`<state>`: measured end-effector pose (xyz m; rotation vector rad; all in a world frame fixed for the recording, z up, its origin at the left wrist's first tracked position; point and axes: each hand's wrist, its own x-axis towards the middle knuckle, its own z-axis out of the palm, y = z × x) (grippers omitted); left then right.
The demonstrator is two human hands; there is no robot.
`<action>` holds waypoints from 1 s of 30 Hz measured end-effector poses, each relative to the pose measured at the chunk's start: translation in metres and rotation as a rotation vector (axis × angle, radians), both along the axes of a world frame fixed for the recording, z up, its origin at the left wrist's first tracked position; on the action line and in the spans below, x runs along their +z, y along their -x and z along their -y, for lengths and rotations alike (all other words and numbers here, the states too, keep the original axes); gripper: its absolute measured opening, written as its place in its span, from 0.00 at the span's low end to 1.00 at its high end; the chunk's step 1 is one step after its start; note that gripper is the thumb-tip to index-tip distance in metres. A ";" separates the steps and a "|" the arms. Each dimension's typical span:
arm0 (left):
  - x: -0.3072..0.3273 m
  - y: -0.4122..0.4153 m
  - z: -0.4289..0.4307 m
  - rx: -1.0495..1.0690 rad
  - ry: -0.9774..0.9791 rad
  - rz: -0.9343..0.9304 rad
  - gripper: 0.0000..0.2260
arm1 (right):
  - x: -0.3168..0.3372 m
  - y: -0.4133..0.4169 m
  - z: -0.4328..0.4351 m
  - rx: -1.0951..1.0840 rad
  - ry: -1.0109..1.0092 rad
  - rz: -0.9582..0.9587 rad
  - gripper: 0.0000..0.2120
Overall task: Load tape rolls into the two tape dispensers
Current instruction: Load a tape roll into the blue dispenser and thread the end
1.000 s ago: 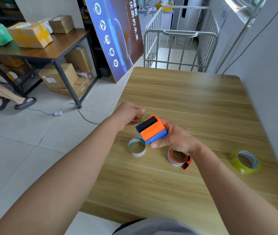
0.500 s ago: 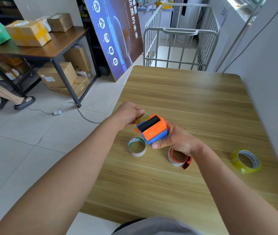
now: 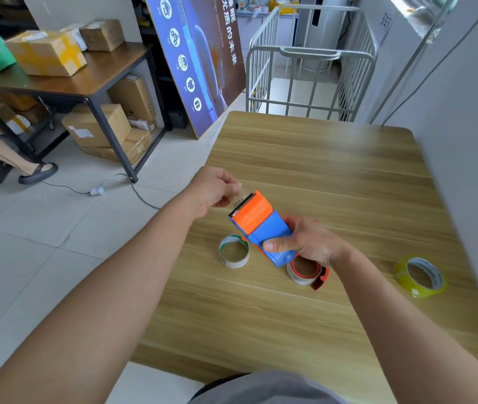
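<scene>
My right hand (image 3: pixel 308 243) grips a blue and orange tape dispenser (image 3: pixel 261 225) above the wooden table (image 3: pixel 319 170), its orange front tilted up and to the left. My left hand (image 3: pixel 214 189) pinches the clear tape end (image 3: pixel 239 196) coming out at the dispenser's cutter edge. Below the dispenser a white roll with a green inner rim (image 3: pixel 234 252) lies flat. A second dispenser, red, with a white roll in it (image 3: pixel 306 271), lies under my right wrist. A yellow-green tape roll (image 3: pixel 420 275) lies to the right.
A grey wall panel (image 3: pixel 465 141) borders the table's right side. Left of the table is tiled floor with a cable and plug (image 3: pixel 97 191). A dark desk with cardboard boxes (image 3: pixel 48 53), a blue poster board (image 3: pixel 200 53) and a metal cart (image 3: pixel 310 80) stand beyond. A person's legs (image 3: pixel 4 158) are at far left.
My right hand has turned the dispenser so its orange front faces up and left, showing more of the blue body. My left hand still pinches the tape end at the cutter.
</scene>
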<state>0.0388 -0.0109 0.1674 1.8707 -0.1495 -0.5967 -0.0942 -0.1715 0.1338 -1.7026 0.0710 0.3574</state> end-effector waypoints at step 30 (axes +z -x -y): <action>0.040 0.016 0.011 0.081 0.005 0.060 0.09 | -0.015 -0.001 0.003 -0.136 0.209 -0.150 0.18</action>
